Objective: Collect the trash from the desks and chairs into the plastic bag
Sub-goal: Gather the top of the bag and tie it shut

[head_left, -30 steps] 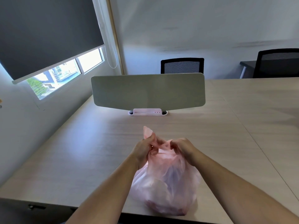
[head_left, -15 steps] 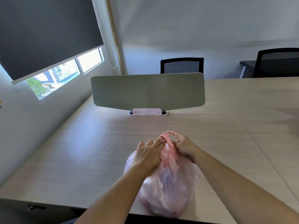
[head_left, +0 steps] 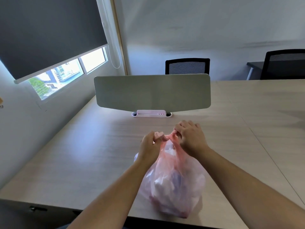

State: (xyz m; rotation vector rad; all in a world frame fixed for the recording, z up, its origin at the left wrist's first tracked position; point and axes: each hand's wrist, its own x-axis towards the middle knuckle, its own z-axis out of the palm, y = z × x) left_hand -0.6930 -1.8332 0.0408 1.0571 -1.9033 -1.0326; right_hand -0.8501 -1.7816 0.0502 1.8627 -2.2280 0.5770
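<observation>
**One bag, two hands on it**

You have one pink plastic bag sitting on the desk, close to the near edge. It looks full of trash. Your left hand is closed tight on one bag handle. Your right hand is closed tight on the other. One grey divider screen stands behind the bag. Two black chairs are on the far side.
</observation>
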